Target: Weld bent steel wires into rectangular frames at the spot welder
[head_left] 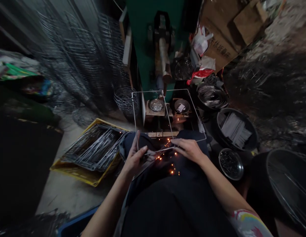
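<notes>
A rectangular metal wire frame (168, 116) with a rod across its middle spans the space above my lap. My left hand (136, 157) is closed on its near left corner, the thumb over the wire. With its fingers pinched at the near end of the middle rod, my right hand (188, 148) grips the frame too. The far side of the frame meets the tip of a spot welder's electrode arm (164, 59) on a green machine (140, 36). Orange sparks (172, 171) scatter between my hands and over my dark trousers.
A yellow crate (93, 181) of wire frames stands at left, near stacked wire baskets (124, 100). Ahead are a dish of small metal pieces (157, 105) and a dark bowl (181, 106). At right are a tub of flat strips (234, 130) and a metal bowl (231, 164).
</notes>
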`<control>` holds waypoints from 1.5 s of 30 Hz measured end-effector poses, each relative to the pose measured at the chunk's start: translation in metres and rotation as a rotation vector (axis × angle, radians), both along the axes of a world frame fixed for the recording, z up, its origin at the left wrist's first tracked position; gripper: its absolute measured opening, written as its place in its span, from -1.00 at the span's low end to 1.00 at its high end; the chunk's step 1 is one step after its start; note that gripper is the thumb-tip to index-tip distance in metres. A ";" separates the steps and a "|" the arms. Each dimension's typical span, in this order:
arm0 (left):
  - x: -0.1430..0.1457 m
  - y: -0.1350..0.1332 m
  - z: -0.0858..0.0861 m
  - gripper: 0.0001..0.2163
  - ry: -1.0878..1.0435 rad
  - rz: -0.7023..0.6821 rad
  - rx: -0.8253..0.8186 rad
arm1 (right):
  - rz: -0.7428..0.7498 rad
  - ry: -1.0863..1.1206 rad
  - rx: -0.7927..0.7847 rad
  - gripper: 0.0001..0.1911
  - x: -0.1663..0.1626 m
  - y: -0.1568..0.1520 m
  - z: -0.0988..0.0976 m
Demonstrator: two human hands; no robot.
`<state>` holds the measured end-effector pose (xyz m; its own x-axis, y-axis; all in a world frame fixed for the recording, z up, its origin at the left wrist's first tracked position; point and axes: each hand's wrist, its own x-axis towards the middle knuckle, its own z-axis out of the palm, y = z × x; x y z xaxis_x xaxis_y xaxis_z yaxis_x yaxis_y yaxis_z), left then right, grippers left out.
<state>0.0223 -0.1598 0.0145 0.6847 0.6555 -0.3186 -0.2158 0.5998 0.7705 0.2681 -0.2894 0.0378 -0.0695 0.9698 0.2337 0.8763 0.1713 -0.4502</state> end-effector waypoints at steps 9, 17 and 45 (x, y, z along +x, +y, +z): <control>0.088 0.165 0.001 -0.09 -0.142 0.032 0.114 | -0.211 -0.202 0.131 -0.51 0.109 0.156 0.020; 0.103 0.219 0.001 -0.12 -0.141 0.073 0.106 | -0.184 -0.190 0.226 -0.61 0.140 0.211 0.015; 0.101 0.188 0.003 -0.07 -0.217 0.214 0.124 | -0.167 -0.156 0.274 -0.57 0.156 0.231 0.013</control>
<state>0.1230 0.0287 0.0171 0.5707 0.8163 -0.0891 -0.4936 0.4277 0.7572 0.4246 -0.0580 0.0506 0.0294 0.8737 0.4856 0.9570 0.1156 -0.2659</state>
